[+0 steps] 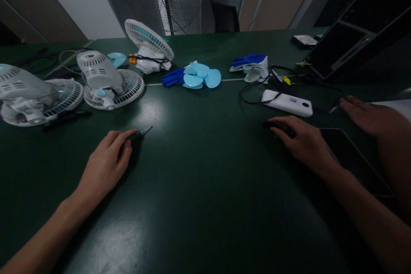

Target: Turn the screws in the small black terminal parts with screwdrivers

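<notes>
The person's left hand (104,160) is on the left side of the green bench (205,188), and its fingers are closed on a small tool (138,135). The tool lies between the thumb and the index finger, and its thin metal tip comes out beyond them, pointing to the right and a little far. The right hand (305,141) is on the right side, well apart from the left one. Its thumb and fingers are closed together on a dark object (284,128), of which the kind cannot be told; it shows at the left end of this hand, just under the fingers.

Just beyond the right hand there is a white device (287,102) with a dark cable near it. A flat dark panel (353,160) lies to the right of this hand, partly behind the forearm. Farther right, another person's hand (369,115) is visible. On the far side, between the two hands, lies a light-blue fan blade (201,76). A white fan housing (99,70) lies beyond the left hand.
</notes>
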`<state>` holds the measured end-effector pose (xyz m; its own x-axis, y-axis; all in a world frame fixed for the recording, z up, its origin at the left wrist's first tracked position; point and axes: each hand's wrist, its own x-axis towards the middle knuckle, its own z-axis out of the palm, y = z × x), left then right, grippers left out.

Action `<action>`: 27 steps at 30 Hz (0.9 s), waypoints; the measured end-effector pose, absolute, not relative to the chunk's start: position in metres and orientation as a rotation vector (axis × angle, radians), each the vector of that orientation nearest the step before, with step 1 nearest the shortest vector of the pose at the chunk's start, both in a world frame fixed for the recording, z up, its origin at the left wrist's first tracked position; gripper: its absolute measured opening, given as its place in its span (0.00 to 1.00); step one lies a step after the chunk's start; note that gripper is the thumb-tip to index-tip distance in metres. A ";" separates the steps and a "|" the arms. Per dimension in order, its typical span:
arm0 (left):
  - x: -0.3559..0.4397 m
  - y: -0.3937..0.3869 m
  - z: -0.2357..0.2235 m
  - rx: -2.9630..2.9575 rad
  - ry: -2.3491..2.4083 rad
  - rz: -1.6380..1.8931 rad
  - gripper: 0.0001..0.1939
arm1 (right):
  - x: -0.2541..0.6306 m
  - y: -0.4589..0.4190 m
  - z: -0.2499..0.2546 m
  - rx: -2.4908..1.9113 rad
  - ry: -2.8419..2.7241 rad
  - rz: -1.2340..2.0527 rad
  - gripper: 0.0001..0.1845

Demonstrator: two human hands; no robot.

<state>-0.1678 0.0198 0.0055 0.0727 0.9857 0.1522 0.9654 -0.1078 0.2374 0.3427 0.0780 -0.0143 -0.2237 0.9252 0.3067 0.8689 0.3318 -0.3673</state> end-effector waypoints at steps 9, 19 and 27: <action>-0.165 0.018 0.002 2.299 2.064 0.385 0.24 | 0.346 0.078 -0.011 -1.607 -2.063 -0.030 0.19; -0.165 0.018 0.002 2.298 2.056 0.374 0.24 | 0.370 0.076 -0.001 -1.468 -2.471 0.072 0.16; -0.165 0.018 0.002 2.309 2.051 0.387 0.24 | 0.364 0.074 0.004 -1.500 -2.455 0.096 0.13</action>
<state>-0.1649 0.0181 0.0018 0.1008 0.9810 0.1655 0.9738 -0.1314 0.1856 0.3637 0.0738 0.0042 -0.4320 0.8821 0.1876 0.8649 0.4642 -0.1911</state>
